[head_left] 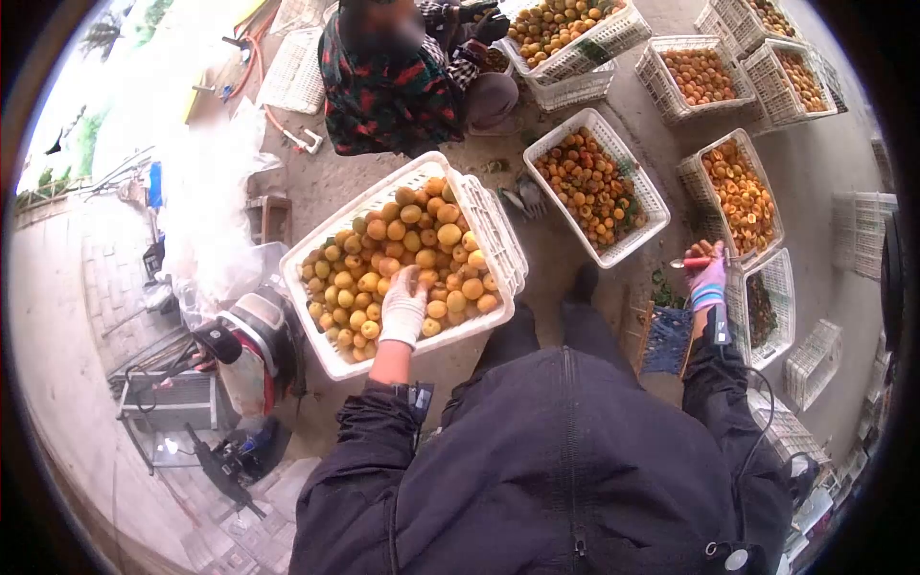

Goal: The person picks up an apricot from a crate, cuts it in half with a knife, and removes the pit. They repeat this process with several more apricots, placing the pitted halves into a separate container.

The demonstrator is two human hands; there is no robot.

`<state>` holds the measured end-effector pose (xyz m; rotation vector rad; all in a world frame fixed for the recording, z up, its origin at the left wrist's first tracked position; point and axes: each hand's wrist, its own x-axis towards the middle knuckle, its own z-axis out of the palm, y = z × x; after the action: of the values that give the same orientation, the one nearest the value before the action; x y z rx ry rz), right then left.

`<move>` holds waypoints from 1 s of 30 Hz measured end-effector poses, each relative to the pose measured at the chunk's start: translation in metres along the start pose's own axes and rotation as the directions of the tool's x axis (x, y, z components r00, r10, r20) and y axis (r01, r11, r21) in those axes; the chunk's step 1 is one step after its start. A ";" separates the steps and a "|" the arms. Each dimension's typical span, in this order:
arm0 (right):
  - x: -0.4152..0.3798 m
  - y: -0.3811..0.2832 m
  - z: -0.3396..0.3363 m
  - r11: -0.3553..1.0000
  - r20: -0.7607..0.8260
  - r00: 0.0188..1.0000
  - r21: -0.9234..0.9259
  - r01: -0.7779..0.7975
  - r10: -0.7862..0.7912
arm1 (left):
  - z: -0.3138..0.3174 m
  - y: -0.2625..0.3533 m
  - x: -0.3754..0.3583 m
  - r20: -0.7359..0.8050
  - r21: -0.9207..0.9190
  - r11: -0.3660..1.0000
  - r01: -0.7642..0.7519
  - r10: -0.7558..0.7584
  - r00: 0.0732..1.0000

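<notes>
My left hand (pixel 403 309), in a white glove with bare fingertips, reaches into a white crate (pixel 331 367) piled with yellow-orange apricots (pixel 372 257). Its fingers curl down around an apricot, which they partly hide. Out to the right, my right hand (pixel 707 276) wears a purple and blue striped glove. Its fingers are wrapped round a small red-handled tool (pixel 690 263), whose working end I cannot make out. That hand is beside a crate of halved, opened apricots (pixel 738 196) and just above a crate with dark contents (pixel 771 302).
Ahead stands another crate of darker orange fruit (pixel 586 182). More filled crates (pixel 698 77) stand at the upper right. A person (pixel 393 86) in a patterned jacket sits opposite. A blue woven stool (pixel 665 337) is by my right leg, and a scooter (pixel 251 350) is at left.
</notes>
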<state>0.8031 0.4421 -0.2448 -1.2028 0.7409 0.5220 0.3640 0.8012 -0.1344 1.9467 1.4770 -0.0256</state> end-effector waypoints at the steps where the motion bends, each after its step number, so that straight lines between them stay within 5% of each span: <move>1: -0.018 0.019 -0.006 0.999 0.040 0.999 0.003 -0.033 0.033 | -0.003 0.009 0.014 0.013 0.118 0.984 -0.131 0.131 0.991; 2: -0.030 0.040 -0.015 0.998 0.087 0.995 -0.033 -0.049 0.052 | -0.002 0.016 0.028 0.039 0.229 0.939 -0.258 0.256 0.966; 6: -0.121 0.074 0.009 0.921 0.109 0.992 -0.388 -0.019 0.067 | 0.026 0.036 0.076 0.149 0.261 0.883 -0.390 0.362 0.920; 8: -0.159 0.088 0.030 0.858 0.195 0.979 -0.511 0.050 0.059 | 0.034 0.045 0.086 0.249 0.369 0.882 -0.293 0.209 0.946; 11: -0.206 0.110 0.060 0.735 0.428 0.904 -0.615 0.285 0.008 | 0.036 0.043 0.086 0.210 0.330 0.904 -0.271 0.210 0.955; 13: -0.239 0.124 0.082 0.715 0.563 0.826 -0.585 0.384 0.017 | 0.038 0.029 0.080 0.118 0.152 0.959 -0.240 0.223 0.968; 14: -0.255 0.133 0.094 0.741 0.615 0.788 -0.543 0.396 0.030 | 0.046 0.010 0.084 0.147 -0.174 0.957 -0.232 0.258 0.955; 16: -0.288 0.145 0.118 0.716 0.687 0.722 -0.542 0.439 0.078 | 0.050 -0.012 0.078 0.226 -0.700 0.710 -0.073 0.317 0.921; 17: -0.303 0.146 0.130 0.662 0.707 0.697 -0.580 0.474 0.121 | 0.040 -0.012 0.065 0.233 -0.700 0.711 -0.073 0.323 0.917; 19: -0.319 0.161 0.147 0.582 0.790 0.613 -0.502 0.639 0.008 | -0.003 0.007 0.029 0.339 -0.864 0.478 0.160 0.316 0.886; 23: -0.360 0.166 0.179 0.487 0.743 0.653 -0.629 0.606 0.148 | -0.047 0.021 -0.006 0.234 -0.930 0.350 0.113 0.325 0.916; 25: -0.373 0.168 0.188 0.320 0.859 0.509 -0.497 0.807 0.050 | -0.056 0.017 -0.012 0.227 -0.936 0.331 0.120 0.306 0.924; 30: -0.385 0.170 0.197 0.220 0.884 0.440 -0.466 0.857 0.160 | -0.071 0.016 -0.026 0.063 -0.955 0.293 -0.043 0.344 0.937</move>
<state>0.4727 0.6884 -0.0301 -1.8987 -1.0215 0.9913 0.3422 0.8143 -0.0612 1.0003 0.6937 0.5778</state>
